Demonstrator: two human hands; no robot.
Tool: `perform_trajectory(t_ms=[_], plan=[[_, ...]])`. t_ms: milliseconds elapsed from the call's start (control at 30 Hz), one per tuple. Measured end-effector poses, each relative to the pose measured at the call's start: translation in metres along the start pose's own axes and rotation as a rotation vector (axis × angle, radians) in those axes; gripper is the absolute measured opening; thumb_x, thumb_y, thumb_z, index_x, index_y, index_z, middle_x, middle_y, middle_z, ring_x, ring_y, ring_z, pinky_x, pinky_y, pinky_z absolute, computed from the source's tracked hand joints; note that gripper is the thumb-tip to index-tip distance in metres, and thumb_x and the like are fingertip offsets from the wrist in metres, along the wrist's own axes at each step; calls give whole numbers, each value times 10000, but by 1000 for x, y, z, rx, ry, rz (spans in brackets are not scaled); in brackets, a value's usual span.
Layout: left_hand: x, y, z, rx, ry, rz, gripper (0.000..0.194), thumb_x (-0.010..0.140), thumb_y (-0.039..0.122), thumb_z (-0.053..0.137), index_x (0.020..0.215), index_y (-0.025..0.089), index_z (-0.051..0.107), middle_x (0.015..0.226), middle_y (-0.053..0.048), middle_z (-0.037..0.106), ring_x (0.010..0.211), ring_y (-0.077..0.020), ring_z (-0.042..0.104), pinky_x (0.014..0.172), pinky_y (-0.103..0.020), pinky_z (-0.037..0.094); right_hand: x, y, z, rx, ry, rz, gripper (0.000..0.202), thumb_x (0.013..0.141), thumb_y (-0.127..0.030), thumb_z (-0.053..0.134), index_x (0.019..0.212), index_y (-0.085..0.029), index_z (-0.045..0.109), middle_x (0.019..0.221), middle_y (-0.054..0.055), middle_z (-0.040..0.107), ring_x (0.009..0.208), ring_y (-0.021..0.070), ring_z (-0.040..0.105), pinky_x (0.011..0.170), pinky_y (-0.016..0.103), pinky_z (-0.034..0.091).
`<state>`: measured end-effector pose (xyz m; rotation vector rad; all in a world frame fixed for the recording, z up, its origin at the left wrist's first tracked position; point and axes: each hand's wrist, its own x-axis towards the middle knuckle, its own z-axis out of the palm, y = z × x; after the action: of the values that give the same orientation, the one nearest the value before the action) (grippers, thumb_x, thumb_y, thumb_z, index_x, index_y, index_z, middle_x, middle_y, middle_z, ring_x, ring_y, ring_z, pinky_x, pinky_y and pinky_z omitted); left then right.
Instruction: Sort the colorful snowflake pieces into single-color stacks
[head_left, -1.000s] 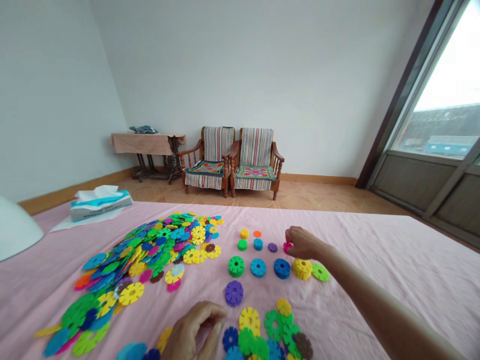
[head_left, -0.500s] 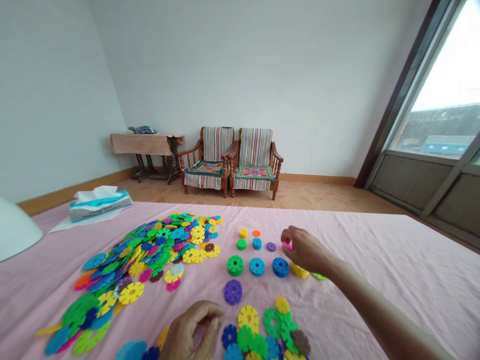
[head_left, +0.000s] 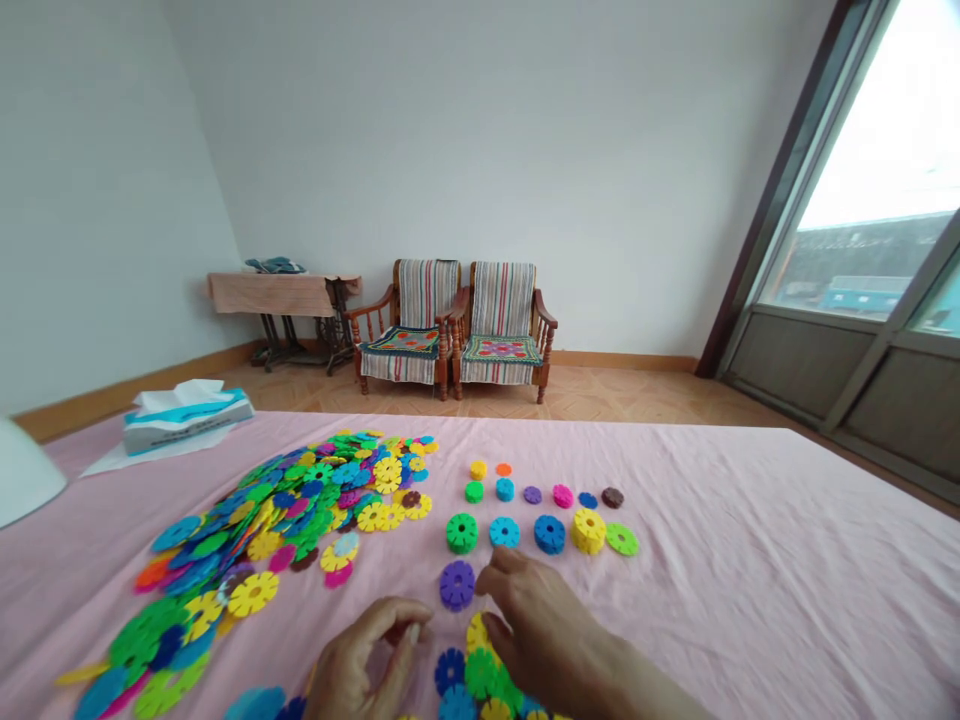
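My left hand rests low at the centre, thumb and forefinger tips pinched close together; whether anything is between them is hidden. My right hand reaches over the near pile of plastic snowflake discs, its thumb and forefinger apart and no disc visible between them. Just left of its fingers lies a purple disc stack. Beyond it, larger discs form a row: a green stack, a light blue one, a blue one, a tall yellow one and a lime disc.
Smaller discs stand in rows farther back, among them a pink one and a brown one. A large mixed heap of discs spreads over the pink cloth at left. Behind it sits a tissue box.
My right hand has drawn back from the small pink discs towards me and left, to the near pile. Small blue and brown discs are uncovered. My left hand stays nearly in place.
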<state>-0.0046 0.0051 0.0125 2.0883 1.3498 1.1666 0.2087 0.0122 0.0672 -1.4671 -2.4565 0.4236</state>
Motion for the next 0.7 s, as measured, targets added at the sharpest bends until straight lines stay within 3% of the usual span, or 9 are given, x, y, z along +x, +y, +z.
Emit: perform_trajectory(t_ms=[200,333,500,700], plan=[[-3,-4,-1,-10,28,-50,205,868,362,547,883,218,693,801,-14,751,761,-168,722,697,-179,564,-10,-8,-7,50,-64,53,195,815,-154,520,949,-168,661,1018,91,632,969,218,593,793,282,443],[-5,-3,-4,-22,38,-77,235,891,384,524,924,208,677,739,-7,725,738,-169,711,685,-193,562,-23,7,-11,101,10,111,252,821,-114,483,991,-169,661,994,89,634,929,210,606,792,296,444],[-5,-2,-3,-6,24,-16,212,905,358,514,932,214,667,708,2,707,700,-157,703,670,-187,557,-38,22,-7,186,82,117,218,795,-105,496,919,-180,659,928,60,631,844,181,606,737,271,441],[-4,6,4,62,-208,207,180,888,202,531,987,229,679,925,-45,716,898,-165,686,806,-220,553,-41,15,12,160,12,-4,226,792,-122,516,918,-206,684,954,66,644,937,207,565,808,284,420]])
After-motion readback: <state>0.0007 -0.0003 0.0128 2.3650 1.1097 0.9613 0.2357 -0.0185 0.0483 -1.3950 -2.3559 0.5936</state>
